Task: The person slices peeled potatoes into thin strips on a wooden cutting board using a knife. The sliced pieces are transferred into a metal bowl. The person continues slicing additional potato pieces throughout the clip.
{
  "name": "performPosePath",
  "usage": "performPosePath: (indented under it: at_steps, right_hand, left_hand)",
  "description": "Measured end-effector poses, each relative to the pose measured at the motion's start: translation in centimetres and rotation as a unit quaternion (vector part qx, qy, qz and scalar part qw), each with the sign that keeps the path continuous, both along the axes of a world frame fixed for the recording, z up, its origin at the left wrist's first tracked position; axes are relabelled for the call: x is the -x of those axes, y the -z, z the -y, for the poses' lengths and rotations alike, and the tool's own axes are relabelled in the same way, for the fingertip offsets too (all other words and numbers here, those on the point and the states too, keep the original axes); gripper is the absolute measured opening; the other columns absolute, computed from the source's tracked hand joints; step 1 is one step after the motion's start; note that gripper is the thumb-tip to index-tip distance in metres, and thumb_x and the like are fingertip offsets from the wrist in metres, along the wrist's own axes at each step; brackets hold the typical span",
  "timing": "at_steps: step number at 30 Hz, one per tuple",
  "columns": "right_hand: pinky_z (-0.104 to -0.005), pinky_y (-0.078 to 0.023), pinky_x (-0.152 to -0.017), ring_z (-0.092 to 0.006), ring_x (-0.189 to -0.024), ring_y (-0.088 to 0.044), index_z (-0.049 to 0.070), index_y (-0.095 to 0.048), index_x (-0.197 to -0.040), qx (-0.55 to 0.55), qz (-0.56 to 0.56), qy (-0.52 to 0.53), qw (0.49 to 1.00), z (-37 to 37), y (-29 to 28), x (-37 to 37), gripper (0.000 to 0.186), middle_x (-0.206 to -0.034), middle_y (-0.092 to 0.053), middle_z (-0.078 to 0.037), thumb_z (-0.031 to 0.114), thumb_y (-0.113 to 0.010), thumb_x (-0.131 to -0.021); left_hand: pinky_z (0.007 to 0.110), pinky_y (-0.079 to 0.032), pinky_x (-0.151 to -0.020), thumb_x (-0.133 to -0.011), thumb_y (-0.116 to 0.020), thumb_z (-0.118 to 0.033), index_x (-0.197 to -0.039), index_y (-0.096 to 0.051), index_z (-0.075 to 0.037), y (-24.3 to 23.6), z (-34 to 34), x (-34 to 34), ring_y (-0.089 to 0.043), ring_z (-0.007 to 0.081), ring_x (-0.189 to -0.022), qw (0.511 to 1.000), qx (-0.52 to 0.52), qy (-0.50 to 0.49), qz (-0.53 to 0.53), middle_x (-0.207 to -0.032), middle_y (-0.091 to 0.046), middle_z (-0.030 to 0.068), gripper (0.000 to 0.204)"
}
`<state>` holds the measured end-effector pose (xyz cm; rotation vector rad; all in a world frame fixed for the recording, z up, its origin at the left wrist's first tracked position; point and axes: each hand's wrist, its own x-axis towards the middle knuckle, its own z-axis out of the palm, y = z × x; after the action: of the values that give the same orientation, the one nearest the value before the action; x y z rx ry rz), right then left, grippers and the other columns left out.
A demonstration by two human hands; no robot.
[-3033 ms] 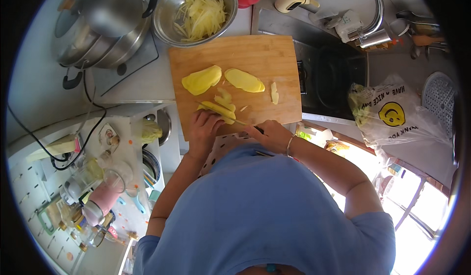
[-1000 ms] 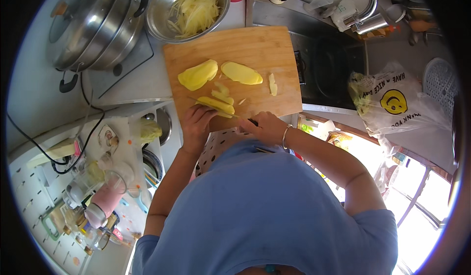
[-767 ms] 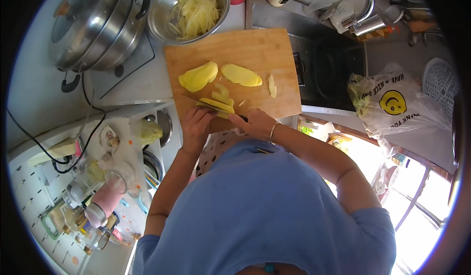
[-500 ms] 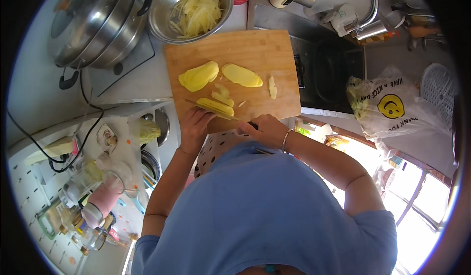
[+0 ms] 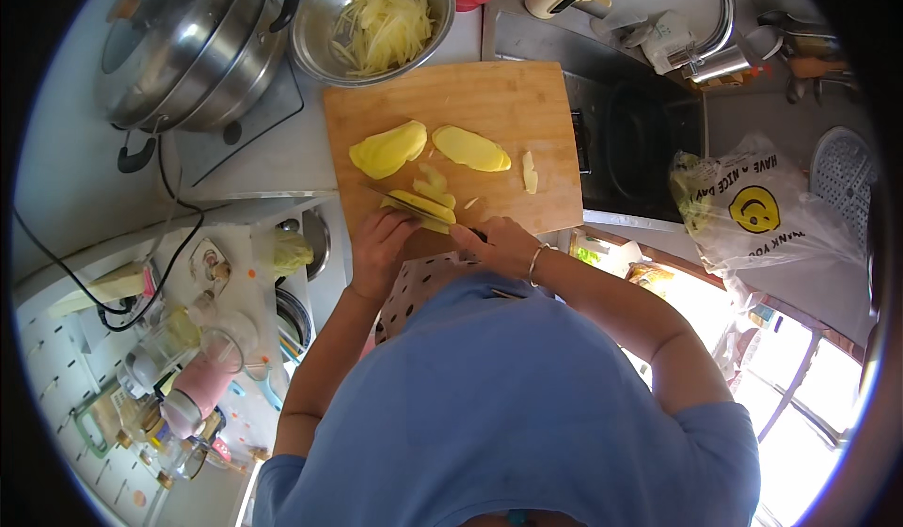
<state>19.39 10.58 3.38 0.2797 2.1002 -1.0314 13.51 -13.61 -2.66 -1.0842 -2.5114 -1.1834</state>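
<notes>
My right hand [image 5: 503,247] is wrapped round the dark handle of a kitchen knife [image 5: 481,235], its thin blade slanting up to the left. The blade lies along a yellow peeled potato piece [image 5: 423,204] near the front of the wooden cutting board [image 5: 527,94]. Bent fingertips of my left hand [image 5: 380,243] press on the potato on the near side of the blade; that part is mostly hidden under them. Farther back lie a thick potato piece [image 5: 388,150] and a flat-cut potato half [image 5: 472,149]. Thin slices [image 5: 434,182] rest just beyond the knife.
Behind the board stands a steel bowl [image 5: 437,10] of potato shreds [image 5: 386,31]. A large steamer pot [image 5: 202,57] is at the left, beside its black cord. A dark sink [image 5: 644,132] adjoins the board's right, with a plastic bag [image 5: 743,198] beyond it.
The whole view has shifted slightly, moving the board a little right and down in the picture. Both hands keep their places at the potato and knife, with hardly any visible movement.
</notes>
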Motion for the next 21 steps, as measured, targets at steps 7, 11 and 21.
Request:
performPosePath:
  at_steps: [7,11,21]
  right_hand:
    - [-0.044,-0.055,-0.088,-0.0386,-0.083,-0.07,0.01,-0.083,-0.097,0.02,0.013,-0.015,1.0,-0.6,-5.0,0.0,0.071,-0.085,-0.073,-0.022,0.066,-0.041,-0.107]
    - [-0.0467,-0.055,-0.089,-0.0399,-0.085,-0.07,0.012,-0.084,-0.098,0.003,-0.013,-0.023,1.0,-0.1,-3.9,-0.6,0.07,-0.085,-0.073,-0.022,0.066,-0.041,-0.107]
    - [-0.0504,-0.055,-0.087,-0.0449,-0.089,-0.071,-0.001,-0.077,-0.094,-0.02,-0.018,-0.011,1.0,1.8,0.1,0.7,0.078,-0.086,-0.072,-0.028,0.071,-0.048,-0.101]
  left_hand:
    - [0.04,-0.059,-0.087,-0.074,-0.071,0.005,-0.1,-0.079,-0.005,0.5,-0.2,-0.1,-0.069,0.0294,-0.102,1.0,-0.007,-0.018,-0.023,-0.103,-0.074,0.0084,0.029]
    - [0.039,-0.059,-0.086,-0.076,-0.073,0.005,-0.098,-0.08,-0.006,0.8,-0.2,-0.2,-0.07,0.029,-0.101,0.999,-0.004,-0.026,-0.028,-0.101,-0.074,0.008,0.026]
    - [0.04,-0.059,-0.086,-0.075,-0.071,0.005,-0.1,-0.08,-0.006,0.2,-0.3,-0.1,-0.069,0.0293,-0.101,0.999,0.005,-0.023,-0.025,-0.104,-0.074,0.0078,0.028]
